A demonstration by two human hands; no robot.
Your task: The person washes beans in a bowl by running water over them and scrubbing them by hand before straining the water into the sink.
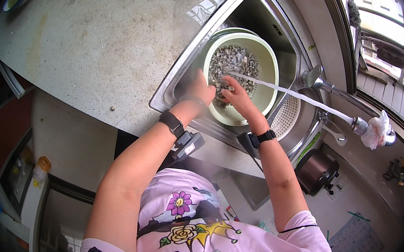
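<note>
A pale green plastic colander (268, 71) sits nested in a similar basin (230, 30) inside the steel sink (285, 51). Small grey-brown pieces (233, 57), which look like little snails or shells, lie wet in it. My left hand (203, 90) grips the colander's left rim, thumb over the edge; its outer fingers are blurred or hidden. Inside the colander, my right hand (238, 97) is at the near side of the pieces, fingers apart and slightly curled. A stream of water (295, 94) runs onto the pieces beside its fingertips.
The running tap (359, 125) reaches over from the right, with white plastic wrapped about its spout. Right of the colander is a perforated drain basket (288, 114). A speckled counter (104, 55) extends left. A dark brown cooker (317, 170) and a white ladle (337, 136) are at the right.
</note>
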